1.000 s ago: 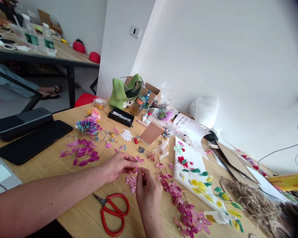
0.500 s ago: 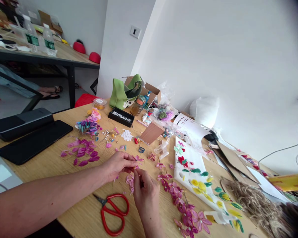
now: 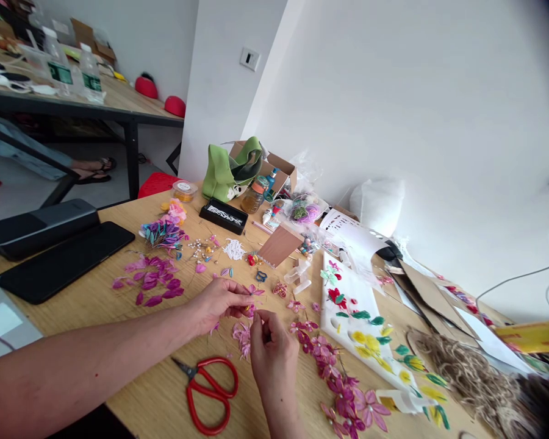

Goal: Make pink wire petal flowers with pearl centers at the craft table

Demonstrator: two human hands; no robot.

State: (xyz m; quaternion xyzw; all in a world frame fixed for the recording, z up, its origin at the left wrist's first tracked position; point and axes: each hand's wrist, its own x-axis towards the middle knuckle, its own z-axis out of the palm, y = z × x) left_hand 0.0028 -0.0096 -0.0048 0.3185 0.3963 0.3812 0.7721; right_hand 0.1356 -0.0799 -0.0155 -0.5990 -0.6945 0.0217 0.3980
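My left hand pinches a small pink flower whose petals stick out past the fingertips. Just below and to the right, my right hand is closed in a pinch near the flower's underside; whatever thin thing it holds is too small to make out. Red-handled scissors lie on the wooden table below my hands. Beside my right hand is a small heap of pale pink pieces. A cluster of magenta flowers rests to the right, and loose magenta petals are spread to the left.
A white foam board with green, red and yellow pieces lies at the right. Behind stand a black tray, a green bag and a brown block. A black case lies left. A person's feet show under the far table.
My right hand has shifted slightly to the right, away from the flower. My left hand stays in place with the flower.
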